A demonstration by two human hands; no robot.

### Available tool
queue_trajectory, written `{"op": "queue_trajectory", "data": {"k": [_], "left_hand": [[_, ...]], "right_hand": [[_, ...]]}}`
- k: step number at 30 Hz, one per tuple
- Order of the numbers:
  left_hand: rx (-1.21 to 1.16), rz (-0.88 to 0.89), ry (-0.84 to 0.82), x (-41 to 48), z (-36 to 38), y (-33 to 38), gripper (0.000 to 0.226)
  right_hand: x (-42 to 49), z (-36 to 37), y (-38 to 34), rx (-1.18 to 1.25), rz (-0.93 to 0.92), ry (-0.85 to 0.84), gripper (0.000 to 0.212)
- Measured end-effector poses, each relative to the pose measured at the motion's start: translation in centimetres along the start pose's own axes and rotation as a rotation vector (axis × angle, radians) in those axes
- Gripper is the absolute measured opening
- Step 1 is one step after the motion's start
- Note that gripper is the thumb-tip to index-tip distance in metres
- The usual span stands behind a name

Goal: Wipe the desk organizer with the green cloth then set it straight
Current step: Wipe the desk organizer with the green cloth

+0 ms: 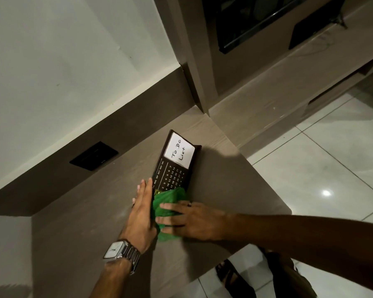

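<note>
A dark desk organizer [170,168] with a printed calendar face and a white "To Do List" card [179,152] stands askew on the brown desk [95,211]. My right hand [187,218] lies flat on the green cloth [168,201], pressing it against the organizer's near end. My left hand [141,207], fingers straight and together, braces flat against the organizer's left side. The cloth and both hands hide the organizer's near end.
A black wall socket plate [94,155] sits on the desk's back panel to the left. A tall cabinet [202,61] rises behind the organizer. The desk edge [267,186] drops to a white tiled floor on the right.
</note>
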State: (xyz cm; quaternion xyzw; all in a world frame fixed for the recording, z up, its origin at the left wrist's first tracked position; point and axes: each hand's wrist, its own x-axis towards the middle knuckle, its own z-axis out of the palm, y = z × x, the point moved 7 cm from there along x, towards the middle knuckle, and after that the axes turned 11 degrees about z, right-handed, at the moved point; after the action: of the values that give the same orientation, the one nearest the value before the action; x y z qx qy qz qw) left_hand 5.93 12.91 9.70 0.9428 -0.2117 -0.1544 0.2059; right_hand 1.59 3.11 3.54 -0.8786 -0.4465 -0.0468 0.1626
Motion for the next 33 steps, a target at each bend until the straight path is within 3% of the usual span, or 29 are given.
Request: {"op": "queue_trajectory", "data": {"k": [3,7,10,12,17,20,22,25,26,30,33], "left_hand": [[-0.009,-0.001,-0.006,0.1,0.0,0.1,0.119],[-0.012,-0.041,0.002,0.1,-0.1,-0.1,0.120],[-0.034,-0.038,0.001,0.0,-0.2,-0.1,0.118],[-0.030,-0.034,0.011,-0.1,-0.2,-0.1,0.117],[-0.014,-0.039,0.028,0.1,-0.2,-0.2,0.113],[-0.023,-0.024,0.021,0.0,-0.1,-0.3,0.116],[-0.011,-0.020,0.021,0.0,-0.1,-0.3,0.118],[-0.007,-0.034,0.020,0.1,-0.1,-0.5,0.119],[-0.008,-0.033,0.023,0.1,-0.1,-0.4,0.119],[-0.010,-0.021,0.021,0.1,-0.2,-0.3,0.119],[-0.004,-0.023,0.014,0.1,-0.2,-0.2,0.119]], "right_hand": [[0.7,-1.9,3.6,-0.027,0.032,-0.005,0.055],[1.0,-6.7,12.8,-0.095,0.377,0.121,0.066],[0.4,-7.9,15.5,-0.051,0.556,0.161,0.067],[0.5,-7.1,13.8,-0.073,0.504,0.133,0.071],[0.6,-3.9,6.2,0.020,0.170,0.083,0.061],[0.2,-1.5,2.4,0.034,0.014,-0.032,0.058],[0.4,-2.3,4.2,0.028,0.129,0.054,0.059],[0.3,-3.6,9.2,0.125,0.532,0.154,0.061],[0.4,-3.2,9.0,0.155,0.581,0.160,0.058],[1.0,0.3,1.1,0.157,0.352,0.097,0.056],[0.6,-0.2,2.1,0.146,0.339,0.078,0.057]]}}
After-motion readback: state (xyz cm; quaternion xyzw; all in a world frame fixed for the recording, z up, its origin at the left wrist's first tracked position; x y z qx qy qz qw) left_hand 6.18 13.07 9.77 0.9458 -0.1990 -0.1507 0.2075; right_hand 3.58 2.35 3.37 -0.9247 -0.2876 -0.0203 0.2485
